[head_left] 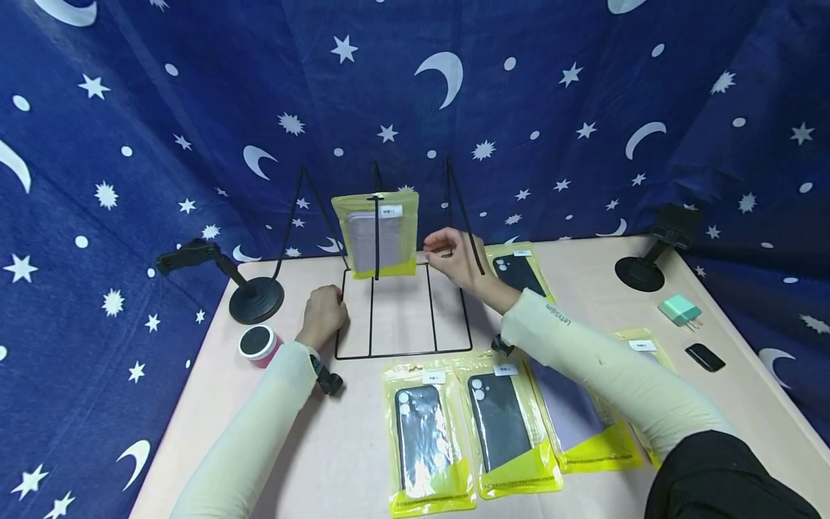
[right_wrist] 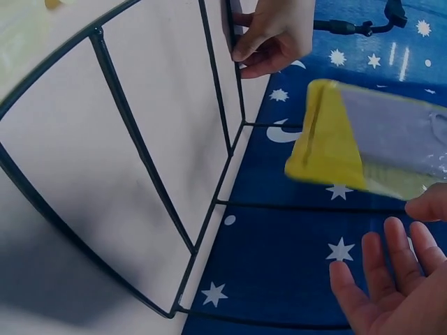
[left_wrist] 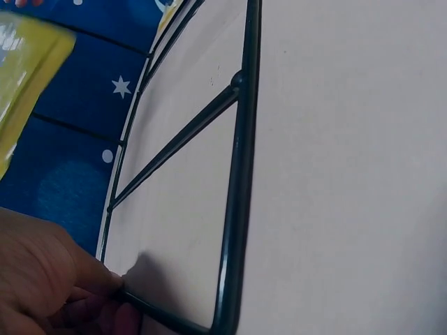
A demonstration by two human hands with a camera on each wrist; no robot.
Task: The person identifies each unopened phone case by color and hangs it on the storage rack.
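A black wire display rack [head_left: 405, 355] stands on the table, with long prongs pointing forward. On its middle prong hangs a yellow-edged clear pouch holding a lilac phone case [head_left: 379, 238]. My left hand [head_left: 322, 317] grips the left side wire of the rack's base; in the left wrist view, the thumb and fingers of that hand [left_wrist: 42, 279] pinch the wire. Just right of the hanging pouch is my right hand [head_left: 457, 259], holding nothing. In the right wrist view its fingers [right_wrist: 380, 272] are spread and loosely bent, with the thumb close to the pouch's edge.
Several pouched phone cases lie in front, including a black one [head_left: 424, 440] and a lilac one [head_left: 570, 411]. Another black one [head_left: 519, 274] lies behind my right arm. Phone stands [head_left: 256, 299] [head_left: 640, 274], a pink jar [head_left: 259, 346], a mint charger [head_left: 679, 310] and a small black object [head_left: 704, 357] sit around.
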